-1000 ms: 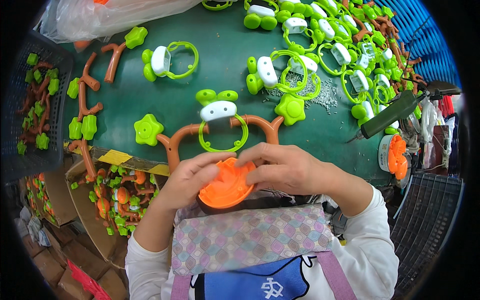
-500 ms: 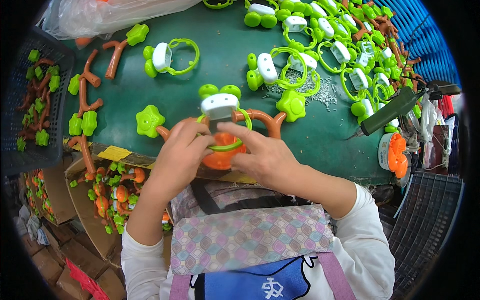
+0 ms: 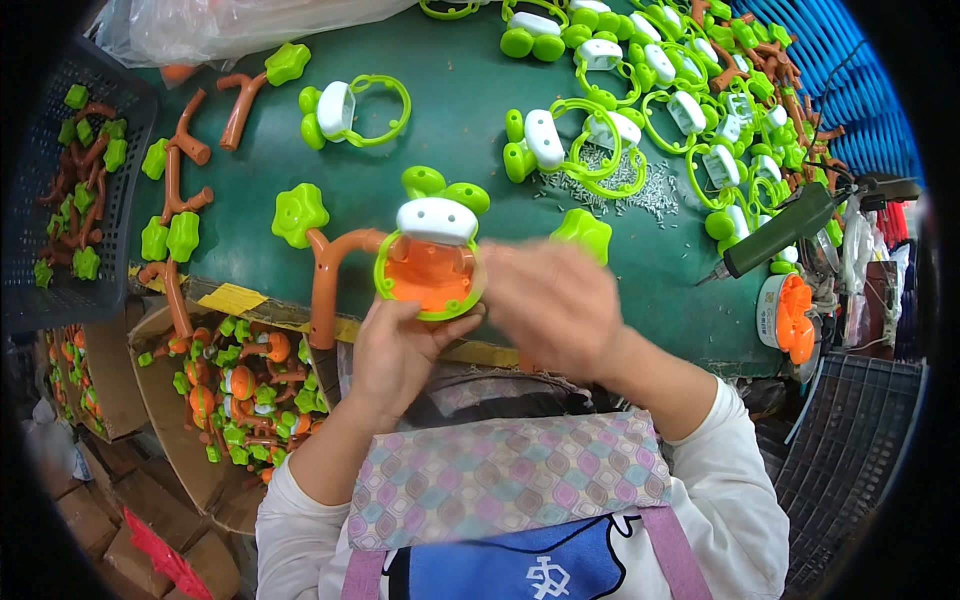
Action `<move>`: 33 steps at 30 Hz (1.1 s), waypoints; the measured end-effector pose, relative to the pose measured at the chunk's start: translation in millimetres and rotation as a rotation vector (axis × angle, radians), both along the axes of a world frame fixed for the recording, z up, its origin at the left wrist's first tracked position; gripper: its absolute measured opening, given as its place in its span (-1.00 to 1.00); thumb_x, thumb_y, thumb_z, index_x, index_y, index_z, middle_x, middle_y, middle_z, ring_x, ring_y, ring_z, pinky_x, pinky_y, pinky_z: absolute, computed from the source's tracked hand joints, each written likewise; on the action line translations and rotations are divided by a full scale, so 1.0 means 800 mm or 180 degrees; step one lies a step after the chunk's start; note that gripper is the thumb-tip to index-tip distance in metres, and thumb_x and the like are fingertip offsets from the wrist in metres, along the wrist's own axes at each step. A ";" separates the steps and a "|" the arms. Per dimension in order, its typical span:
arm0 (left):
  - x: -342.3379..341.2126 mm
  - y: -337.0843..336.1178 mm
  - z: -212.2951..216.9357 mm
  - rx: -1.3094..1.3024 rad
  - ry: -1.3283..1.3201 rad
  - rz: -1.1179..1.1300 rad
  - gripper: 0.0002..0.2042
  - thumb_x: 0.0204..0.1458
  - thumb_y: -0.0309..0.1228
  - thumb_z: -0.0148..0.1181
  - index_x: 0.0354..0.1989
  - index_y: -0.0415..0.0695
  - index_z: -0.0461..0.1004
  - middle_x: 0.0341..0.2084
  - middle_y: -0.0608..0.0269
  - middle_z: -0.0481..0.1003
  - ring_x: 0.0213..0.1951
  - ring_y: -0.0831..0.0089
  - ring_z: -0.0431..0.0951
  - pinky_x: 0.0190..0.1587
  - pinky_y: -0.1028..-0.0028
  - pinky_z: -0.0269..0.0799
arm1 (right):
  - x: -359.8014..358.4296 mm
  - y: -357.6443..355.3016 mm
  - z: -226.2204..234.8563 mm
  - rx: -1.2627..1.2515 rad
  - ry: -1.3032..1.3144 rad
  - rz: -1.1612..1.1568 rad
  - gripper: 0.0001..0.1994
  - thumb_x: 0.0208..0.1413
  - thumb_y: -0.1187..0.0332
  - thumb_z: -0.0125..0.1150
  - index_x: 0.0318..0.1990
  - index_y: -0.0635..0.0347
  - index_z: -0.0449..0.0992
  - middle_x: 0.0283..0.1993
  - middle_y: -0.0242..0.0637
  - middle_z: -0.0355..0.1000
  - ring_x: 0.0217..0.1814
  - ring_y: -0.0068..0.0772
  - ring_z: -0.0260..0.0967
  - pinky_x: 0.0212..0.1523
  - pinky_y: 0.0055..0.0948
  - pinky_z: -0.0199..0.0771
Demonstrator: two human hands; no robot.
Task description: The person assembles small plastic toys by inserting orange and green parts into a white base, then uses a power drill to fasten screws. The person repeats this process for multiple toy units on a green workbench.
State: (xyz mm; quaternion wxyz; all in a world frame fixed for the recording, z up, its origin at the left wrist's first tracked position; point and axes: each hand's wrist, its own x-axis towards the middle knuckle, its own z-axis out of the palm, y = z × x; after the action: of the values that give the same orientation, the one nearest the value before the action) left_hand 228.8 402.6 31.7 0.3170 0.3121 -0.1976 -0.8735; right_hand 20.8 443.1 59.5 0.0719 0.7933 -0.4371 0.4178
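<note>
My left hand [image 3: 400, 345] grips the lower edge of a toy body made of an orange shell [image 3: 428, 275] with a light-green ring around its rim. A white block [image 3: 437, 220] with two small holes and green knobs tops it. From its left side sticks a forked brown branch [image 3: 324, 270] ending in a green star-shaped cap [image 3: 300, 215]. My right hand [image 3: 560, 300], smeared by motion, is just right of the toy; its fingers cannot be made out. It hides most of the right branch, whose green cap [image 3: 583, 235] shows beyond it.
Several green rings with white blocks [image 3: 543, 138] lie near a pile of screws [image 3: 635, 188]. A green electric screwdriver [image 3: 785, 232] is at right, above a white tub [image 3: 768, 308] with orange pieces. Brown branches [image 3: 190, 140] lie left beside a dark basket [image 3: 145, 115]. A cardboard box [image 3: 160, 400] stands below.
The toy has turned more upright, with the left branch now plainly seated in it. My left hand has shifted beneath the toy; my right hand has moved right, away from the ring.
</note>
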 end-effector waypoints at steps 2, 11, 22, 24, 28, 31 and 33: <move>0.000 0.000 -0.003 0.0111 -0.0034 0.0101 -0.48 0.23 -0.35 -0.14 0.36 -0.27 0.17 0.25 -0.05 0.36 0.20 0.02 0.46 0.26 0.00 0.43 | -0.021 -0.008 -0.003 0.0509 0.0675 -0.0751 -0.67 0.00 0.37 0.33 -0.04 0.19 0.52 -0.26 -0.29 0.52 -0.36 -0.21 0.45 -0.19 -0.31 0.45; -0.002 -0.004 -0.016 -0.0156 0.0201 0.0483 -0.50 0.24 -0.36 -0.16 0.36 -0.18 0.14 0.26 0.03 0.32 0.24 0.09 0.43 0.22 -0.01 0.45 | 0.017 -0.021 0.015 0.1200 0.0616 -0.0850 -0.78 0.13 0.24 0.29 -0.40 0.14 0.40 -0.55 -0.38 0.38 -0.45 -0.30 0.40 -0.44 -0.37 0.33; -0.003 -0.005 -0.024 -0.0981 -0.0662 0.0702 -0.54 0.31 -0.32 -0.28 0.37 -0.15 0.08 0.24 0.02 0.34 0.19 0.05 0.48 0.06 -0.03 0.57 | 0.096 -0.221 0.053 0.3262 0.1425 0.1380 -0.76 0.10 0.23 0.34 -0.23 0.23 0.62 -0.47 -0.13 0.53 -0.27 -0.09 0.54 -0.24 -0.18 0.47; 0.005 -0.008 -0.027 -0.0950 -0.0630 0.0651 -0.57 0.33 -0.36 -0.30 0.35 -0.18 0.08 0.22 -0.02 0.30 0.19 0.06 0.46 0.06 -0.01 0.59 | 0.089 -0.219 0.058 0.3441 0.1029 0.1714 -0.74 0.09 0.24 0.35 -0.20 0.26 0.62 -0.44 -0.08 0.54 -0.28 0.01 0.55 -0.26 -0.08 0.48; 0.006 -0.009 -0.039 -0.0953 -0.0602 0.0623 -0.59 0.36 -0.34 -0.29 0.33 -0.21 0.13 0.21 -0.02 0.30 0.19 0.08 0.46 0.05 0.02 0.62 | 0.102 -0.197 0.050 0.2235 0.1841 0.0982 -0.80 0.01 0.26 0.36 -0.22 0.10 0.64 -0.30 -0.31 0.59 -0.14 -0.20 0.55 -0.09 -0.22 0.49; 0.007 -0.010 -0.034 -0.0879 -0.0648 0.0679 -0.59 0.37 -0.31 -0.28 0.31 -0.21 0.15 0.20 -0.02 0.32 0.19 0.10 0.47 0.04 0.03 0.63 | 0.071 -0.173 0.030 0.0578 0.1255 0.1070 -0.76 -0.03 0.23 0.37 -0.20 0.01 0.56 -0.19 -0.42 0.50 -0.05 -0.32 0.41 0.07 -0.31 0.36; 0.007 -0.014 -0.033 -0.0883 -0.0824 0.0755 -0.58 0.37 -0.26 -0.30 0.30 -0.21 0.16 0.16 -0.02 0.38 0.11 0.08 0.54 -0.04 0.04 0.65 | 0.041 -0.145 0.033 0.0337 0.0626 0.0821 -0.70 -0.04 0.18 0.39 -0.17 0.02 0.53 -0.15 -0.44 0.47 -0.05 -0.32 0.40 0.05 -0.28 0.37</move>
State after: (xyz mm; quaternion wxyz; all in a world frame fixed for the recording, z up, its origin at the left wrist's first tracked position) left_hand 234.4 391.3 5.0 0.4294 0.3961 -0.3168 -0.7472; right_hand 53.8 327.3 85.7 0.0182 0.8825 -0.3438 0.3203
